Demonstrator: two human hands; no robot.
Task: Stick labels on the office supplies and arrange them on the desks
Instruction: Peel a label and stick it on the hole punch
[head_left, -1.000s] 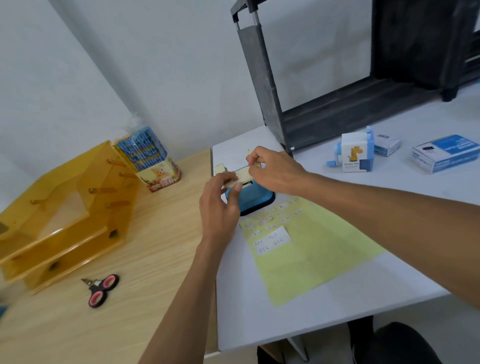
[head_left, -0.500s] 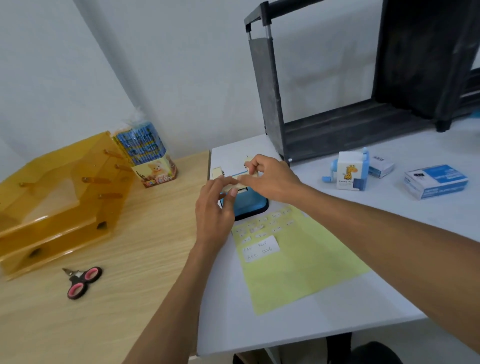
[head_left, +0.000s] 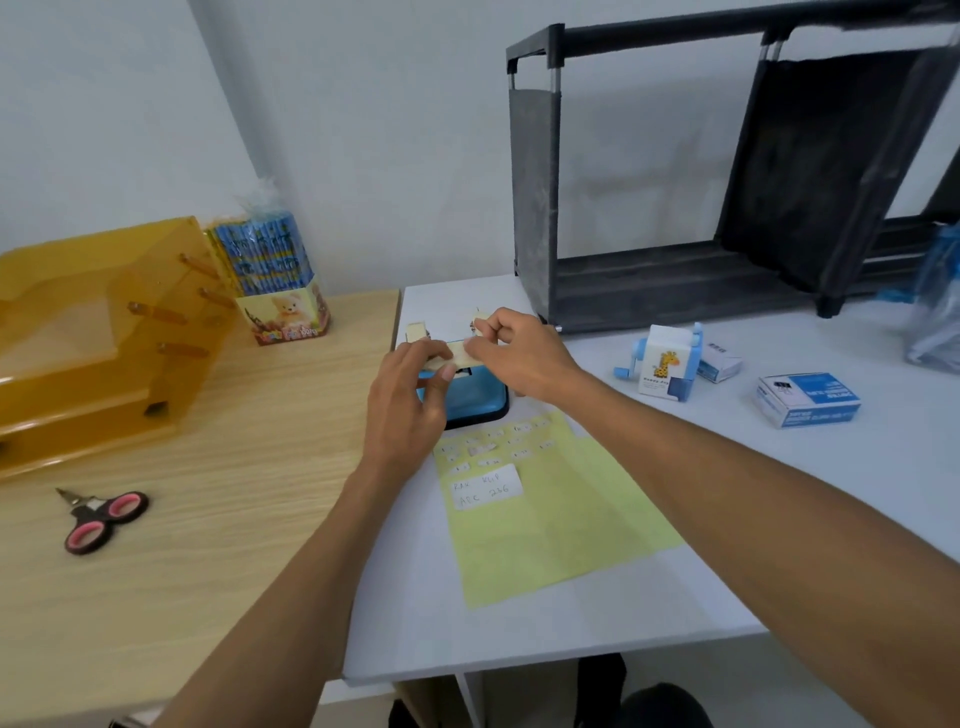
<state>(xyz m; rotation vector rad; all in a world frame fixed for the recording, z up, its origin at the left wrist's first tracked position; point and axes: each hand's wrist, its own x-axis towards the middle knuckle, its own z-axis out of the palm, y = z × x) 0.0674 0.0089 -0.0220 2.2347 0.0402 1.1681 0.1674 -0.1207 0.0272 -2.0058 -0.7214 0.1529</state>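
Both hands meet over a blue object with a black base at the back of the white desk. My left hand and my right hand pinch the two ends of a small cream strip just above it. A second cream piece lies behind the left fingers. In front lies a yellow-green sheet carrying a white handwritten label and several small white labels.
On the wooden desk stand an amber acrylic tray rack and a pencil pack; pink-handled scissors lie near. Right of my hands are a giraffe pencil sharpener, two blue-white boxes and a dark fabric shelf.
The camera has tilted up and shifted, so more of the shelf shows. Both hands stay over the blue object holding the cream strip, with the fingers slightly regripped.
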